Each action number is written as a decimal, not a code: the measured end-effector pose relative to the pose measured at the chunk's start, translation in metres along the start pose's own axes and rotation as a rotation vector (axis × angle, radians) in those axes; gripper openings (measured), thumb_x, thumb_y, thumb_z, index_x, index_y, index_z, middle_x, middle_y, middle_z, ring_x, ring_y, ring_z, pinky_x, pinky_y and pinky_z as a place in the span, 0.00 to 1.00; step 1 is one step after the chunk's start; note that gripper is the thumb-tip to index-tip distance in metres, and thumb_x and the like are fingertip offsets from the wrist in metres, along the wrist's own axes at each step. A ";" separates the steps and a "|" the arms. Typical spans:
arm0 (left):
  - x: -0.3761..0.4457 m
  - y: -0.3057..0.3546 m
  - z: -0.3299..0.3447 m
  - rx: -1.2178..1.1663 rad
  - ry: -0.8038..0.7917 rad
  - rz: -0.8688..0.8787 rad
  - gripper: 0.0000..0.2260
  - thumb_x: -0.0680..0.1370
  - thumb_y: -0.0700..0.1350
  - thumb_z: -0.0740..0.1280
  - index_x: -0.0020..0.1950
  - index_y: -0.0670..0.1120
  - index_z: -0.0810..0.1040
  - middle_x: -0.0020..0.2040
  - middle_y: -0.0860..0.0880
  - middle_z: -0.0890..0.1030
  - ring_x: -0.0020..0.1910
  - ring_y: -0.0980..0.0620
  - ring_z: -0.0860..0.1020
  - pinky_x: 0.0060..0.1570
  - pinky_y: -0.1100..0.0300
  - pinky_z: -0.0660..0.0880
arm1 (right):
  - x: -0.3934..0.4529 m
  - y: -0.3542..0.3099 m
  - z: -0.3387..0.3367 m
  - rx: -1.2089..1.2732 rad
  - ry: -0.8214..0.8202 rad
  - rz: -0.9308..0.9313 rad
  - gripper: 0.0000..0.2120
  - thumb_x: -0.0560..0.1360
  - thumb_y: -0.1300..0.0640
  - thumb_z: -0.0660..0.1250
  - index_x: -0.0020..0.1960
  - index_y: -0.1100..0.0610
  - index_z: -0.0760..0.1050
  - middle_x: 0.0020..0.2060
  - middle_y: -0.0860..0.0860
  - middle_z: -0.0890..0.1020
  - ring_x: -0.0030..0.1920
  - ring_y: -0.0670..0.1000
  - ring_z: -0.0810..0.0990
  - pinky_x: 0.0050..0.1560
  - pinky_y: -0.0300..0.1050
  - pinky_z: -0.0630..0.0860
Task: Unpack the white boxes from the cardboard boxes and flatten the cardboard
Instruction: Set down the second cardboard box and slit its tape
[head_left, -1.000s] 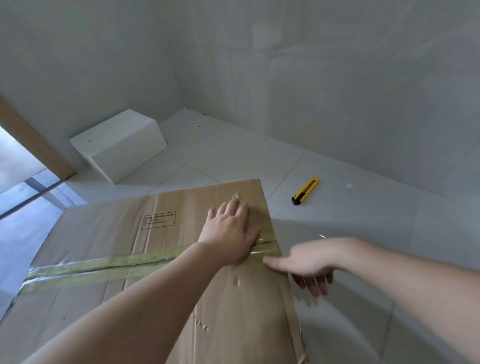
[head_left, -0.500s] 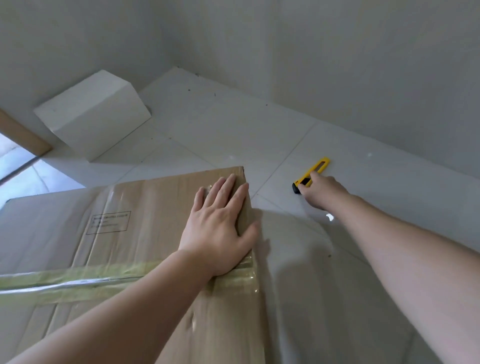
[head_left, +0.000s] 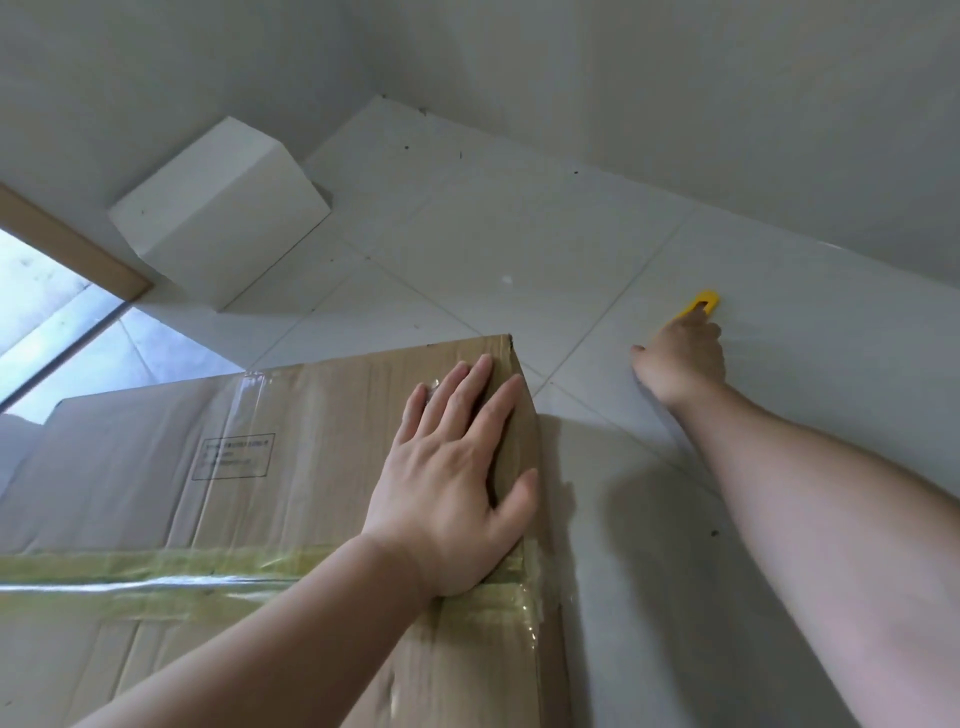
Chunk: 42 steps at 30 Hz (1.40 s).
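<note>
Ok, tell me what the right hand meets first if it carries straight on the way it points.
The right hand is already at the yellow utility knife; beyond it, probably bare floor, then the wall.

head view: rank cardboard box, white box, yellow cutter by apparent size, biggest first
1. cardboard box, largest by far, though it is nearest the camera and cut off by the frame.
2. white box, farther back by the wall.
3. yellow cutter, smallest; only its tip shows past the right hand, so its full length is hidden.

Yellow knife (head_left: 702, 304) mostly hidden under right hand (head_left: 681, 358).
</note>
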<state>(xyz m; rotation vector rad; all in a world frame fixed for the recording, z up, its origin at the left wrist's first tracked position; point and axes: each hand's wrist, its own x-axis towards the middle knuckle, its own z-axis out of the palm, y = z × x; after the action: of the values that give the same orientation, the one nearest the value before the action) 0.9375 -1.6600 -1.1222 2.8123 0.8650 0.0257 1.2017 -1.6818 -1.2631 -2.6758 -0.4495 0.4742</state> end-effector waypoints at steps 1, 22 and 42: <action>0.000 0.000 0.000 0.000 -0.001 -0.001 0.32 0.73 0.64 0.50 0.77 0.56 0.53 0.79 0.54 0.50 0.77 0.56 0.43 0.76 0.52 0.43 | 0.000 -0.002 0.000 -0.038 0.002 -0.019 0.29 0.76 0.57 0.66 0.68 0.72 0.59 0.62 0.66 0.69 0.62 0.64 0.72 0.61 0.53 0.70; 0.017 0.008 -0.014 -0.022 -0.088 -0.109 0.30 0.77 0.62 0.54 0.76 0.53 0.56 0.78 0.52 0.54 0.76 0.53 0.48 0.75 0.54 0.41 | -0.162 0.013 -0.157 1.368 -0.804 -0.227 0.06 0.79 0.70 0.56 0.50 0.66 0.72 0.42 0.58 0.78 0.39 0.52 0.80 0.41 0.42 0.81; -0.035 0.069 -0.108 -1.803 -0.401 -0.087 0.15 0.79 0.52 0.58 0.54 0.44 0.80 0.46 0.46 0.83 0.55 0.39 0.72 0.55 0.42 0.60 | -0.307 -0.017 -0.201 1.424 -0.778 -0.304 0.14 0.74 0.65 0.61 0.58 0.61 0.77 0.46 0.56 0.83 0.41 0.52 0.82 0.43 0.45 0.80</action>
<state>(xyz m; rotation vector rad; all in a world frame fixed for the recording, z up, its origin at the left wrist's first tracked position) 0.9383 -1.7152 -1.0015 1.0226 0.3955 0.1359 1.0007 -1.8434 -1.0017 -0.9894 -0.4386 1.1579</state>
